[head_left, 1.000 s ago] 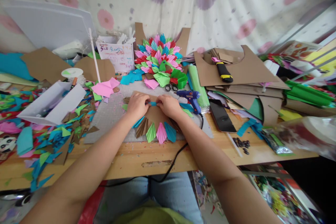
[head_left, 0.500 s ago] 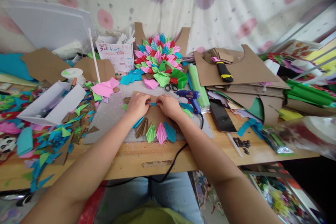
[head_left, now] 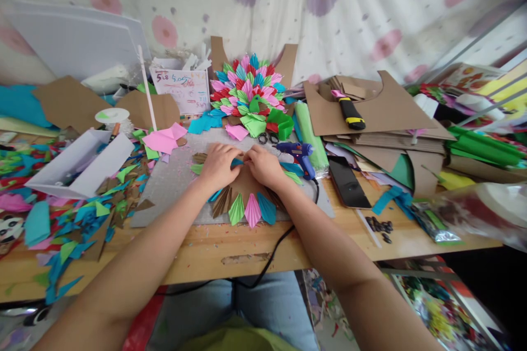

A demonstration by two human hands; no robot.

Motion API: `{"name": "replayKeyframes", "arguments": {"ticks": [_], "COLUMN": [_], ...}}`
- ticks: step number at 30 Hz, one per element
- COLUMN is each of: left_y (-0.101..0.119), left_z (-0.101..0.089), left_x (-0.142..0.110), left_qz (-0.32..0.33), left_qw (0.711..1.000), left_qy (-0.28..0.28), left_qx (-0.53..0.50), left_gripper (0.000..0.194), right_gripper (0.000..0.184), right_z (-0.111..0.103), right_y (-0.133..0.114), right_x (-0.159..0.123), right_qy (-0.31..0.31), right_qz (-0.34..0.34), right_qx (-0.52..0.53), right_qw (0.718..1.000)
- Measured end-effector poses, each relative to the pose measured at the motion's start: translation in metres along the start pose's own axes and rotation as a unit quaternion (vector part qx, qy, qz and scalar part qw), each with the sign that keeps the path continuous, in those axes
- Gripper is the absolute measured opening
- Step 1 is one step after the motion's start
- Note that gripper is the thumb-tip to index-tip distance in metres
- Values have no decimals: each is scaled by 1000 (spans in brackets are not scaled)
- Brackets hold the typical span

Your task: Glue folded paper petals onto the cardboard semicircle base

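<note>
At the near edge of the cardboard (head_left: 247, 184), the pleated paper (head_left: 252, 210) looks light and easily crushed, so the stiffer cardboard is better to hold. Farther, over its far part, left hand (head_left: 220, 166) and right hand (head_left: 263, 165) pinch blue paper (head_left: 236, 163), probably soft, best taken by its edges.

Blue paper (head_left: 236, 163) between hands (head_left: 220, 165) (head_left: 264, 166)

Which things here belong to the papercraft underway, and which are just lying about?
Seemingly in the job:
cardboard piece, under left hand and right hand
blue paper, between them
pleated paper fans
hot glue gun, probably

Probably just lying about:
smartphone
utility knife
loose paper scraps
</note>
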State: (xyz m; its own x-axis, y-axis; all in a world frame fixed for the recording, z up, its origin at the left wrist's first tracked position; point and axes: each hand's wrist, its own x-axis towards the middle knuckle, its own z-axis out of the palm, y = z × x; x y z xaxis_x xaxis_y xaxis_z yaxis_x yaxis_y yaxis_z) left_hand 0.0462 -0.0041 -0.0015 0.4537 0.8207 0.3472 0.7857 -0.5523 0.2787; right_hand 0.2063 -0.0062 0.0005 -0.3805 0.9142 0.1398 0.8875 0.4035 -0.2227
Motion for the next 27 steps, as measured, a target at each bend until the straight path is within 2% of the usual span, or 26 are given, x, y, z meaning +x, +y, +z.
{"name": "replayKeyframes", "arguments": {"ticks": [3,9,14,20,23,27], "left_y": [1,-4,-4,-5,-6,-5], "left_z": [-2,-2,0,1,1,0], "left_x": [0,-1,-1,0,0,-2], "left_qz": [-4,2,-7,-19,-8,20], "left_qw": [1000,1000,999,999,998,996], "left_qy": [-7,-1,26,45,61,82], "left_qx": [-6,-19,-46,-18,-18,-6], "left_gripper": [20,18,15,7,9,9], "right_gripper": [20,19,18,18,22,16], "right_z": [1,1,-3,0,2,0], "right_y": [0,0,-2,1,3,3], "right_x": [-1,-2,-3,-5,-5,-4], "right_qy": [14,33,32,66,83,78], "right_qz": [-16,-23,-24,-53,-65,-62], "right_qx": [13,24,27,41,34,7], "right_qw": [1000,999,999,996,994,995]}}
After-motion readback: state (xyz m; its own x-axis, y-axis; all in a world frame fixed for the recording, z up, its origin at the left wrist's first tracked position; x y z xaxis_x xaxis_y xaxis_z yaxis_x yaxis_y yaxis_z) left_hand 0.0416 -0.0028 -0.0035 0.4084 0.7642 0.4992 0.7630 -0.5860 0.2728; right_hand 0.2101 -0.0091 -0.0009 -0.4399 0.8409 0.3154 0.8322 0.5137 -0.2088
